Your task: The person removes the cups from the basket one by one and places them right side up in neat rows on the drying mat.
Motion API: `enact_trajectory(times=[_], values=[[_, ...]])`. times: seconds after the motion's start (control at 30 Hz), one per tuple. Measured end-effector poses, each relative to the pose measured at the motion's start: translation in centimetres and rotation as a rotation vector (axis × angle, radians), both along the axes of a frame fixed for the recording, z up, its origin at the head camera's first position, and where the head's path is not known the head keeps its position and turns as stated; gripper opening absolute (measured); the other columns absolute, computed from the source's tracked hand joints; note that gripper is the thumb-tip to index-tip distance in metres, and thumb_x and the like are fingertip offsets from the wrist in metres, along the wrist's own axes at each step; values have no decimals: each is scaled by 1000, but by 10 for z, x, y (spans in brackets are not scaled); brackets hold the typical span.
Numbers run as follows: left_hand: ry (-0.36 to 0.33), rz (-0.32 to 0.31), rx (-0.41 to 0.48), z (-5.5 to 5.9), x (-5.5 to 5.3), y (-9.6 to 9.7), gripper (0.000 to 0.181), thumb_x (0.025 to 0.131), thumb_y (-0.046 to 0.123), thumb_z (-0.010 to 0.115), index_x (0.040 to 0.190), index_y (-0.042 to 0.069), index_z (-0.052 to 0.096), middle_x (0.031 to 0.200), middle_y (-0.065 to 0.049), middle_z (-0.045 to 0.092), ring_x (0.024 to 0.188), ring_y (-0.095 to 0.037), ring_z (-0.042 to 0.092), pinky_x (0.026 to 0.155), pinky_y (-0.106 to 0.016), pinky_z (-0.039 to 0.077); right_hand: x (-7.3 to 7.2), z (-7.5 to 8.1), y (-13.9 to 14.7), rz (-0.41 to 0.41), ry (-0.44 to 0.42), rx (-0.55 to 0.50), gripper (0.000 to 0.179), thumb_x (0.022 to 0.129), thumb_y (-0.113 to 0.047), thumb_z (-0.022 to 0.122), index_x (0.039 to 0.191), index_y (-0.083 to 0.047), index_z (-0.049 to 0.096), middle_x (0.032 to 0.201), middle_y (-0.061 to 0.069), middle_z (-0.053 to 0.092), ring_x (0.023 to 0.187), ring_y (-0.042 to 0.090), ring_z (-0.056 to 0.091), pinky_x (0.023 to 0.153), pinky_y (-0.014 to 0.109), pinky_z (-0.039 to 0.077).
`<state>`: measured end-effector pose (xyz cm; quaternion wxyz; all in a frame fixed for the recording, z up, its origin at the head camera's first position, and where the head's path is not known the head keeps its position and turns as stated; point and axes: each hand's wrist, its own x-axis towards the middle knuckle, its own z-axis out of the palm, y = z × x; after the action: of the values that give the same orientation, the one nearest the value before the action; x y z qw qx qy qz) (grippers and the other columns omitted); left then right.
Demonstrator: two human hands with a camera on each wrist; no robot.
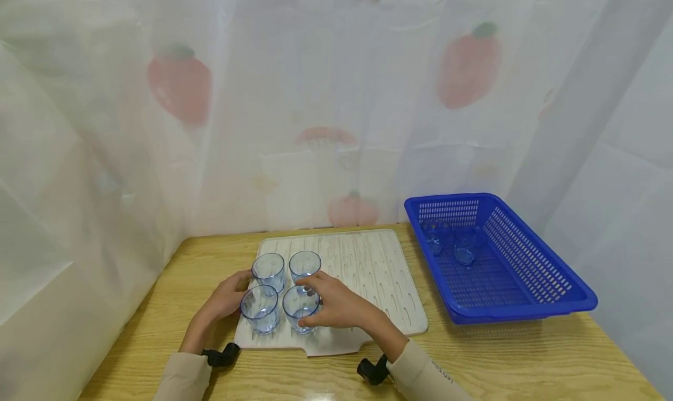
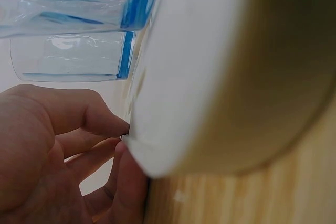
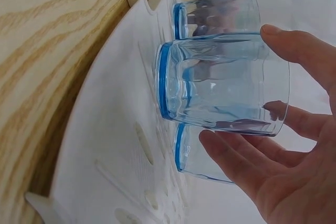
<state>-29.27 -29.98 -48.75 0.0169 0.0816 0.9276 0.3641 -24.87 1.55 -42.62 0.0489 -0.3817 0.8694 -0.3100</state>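
Note:
Several clear blue-tinted glasses stand upright in a two-by-two group on a white draining board [image 1: 368, 272]. My right hand [image 1: 342, 304] grips the front right glass [image 3: 226, 85] near its rim, thumb on one side and fingers on the other. Its blue base sits close over the board in the right wrist view. At the left, my left hand [image 1: 226, 298] pinches the board's edge [image 2: 137, 145] with its fingertips, beside the front left glass [image 1: 260, 310]. Behind these two are the back left glass [image 1: 268, 269] and the back right glass [image 1: 305, 263].
A blue perforated plastic basket [image 1: 526, 314] stands to the right of the board, with more glasses [image 1: 465, 255] inside. Wood-grain table [image 1: 294, 380] surface surrounds the board. White sheeting [image 1: 326, 97] with fruit prints hangs behind and at both sides.

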Motion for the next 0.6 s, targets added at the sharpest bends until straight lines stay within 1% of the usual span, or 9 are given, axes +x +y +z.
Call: enact_trajectory(times=[0.17, 0.4, 0.5, 0.6], values=[[-9, 2, 13, -1, 0, 1, 51, 91, 12, 58, 139, 1, 46, 146, -23, 44, 139, -46, 32, 111, -65, 26, 1, 1, 1, 4, -46, -19, 76, 79, -41, 76, 143, -15, 44, 132, 6, 51, 114, 21, 57, 78, 18, 50], [-15, 11, 13, -1, 0, 1, 51, 91, 12, 57, 139, 1, 46, 146, -23, 43, 140, -45, 31, 112, -64, 24, 1, 2, 2, 14, -51, -27, 76, 79, -39, 77, 142, -14, 44, 134, 7, 51, 114, 20, 57, 78, 16, 51], [-9, 11, -1, -1, 0, 0, 51, 91, 11, 57, 139, 0, 46, 146, -23, 43, 139, -46, 32, 111, -64, 25, 0, 4, 2, 14, -76, -24, 77, 79, -38, 77, 144, -14, 43, 135, 8, 50, 114, 22, 57, 79, 16, 51], [-10, 14, -6, -1, 0, 0, 51, 91, 11, 57, 139, 0, 47, 145, -24, 44, 138, -47, 32, 111, -64, 26, 0, 4, 2, 7, -82, -20, 77, 79, -37, 77, 144, -14, 43, 135, 8, 50, 112, 23, 58, 79, 16, 51]])
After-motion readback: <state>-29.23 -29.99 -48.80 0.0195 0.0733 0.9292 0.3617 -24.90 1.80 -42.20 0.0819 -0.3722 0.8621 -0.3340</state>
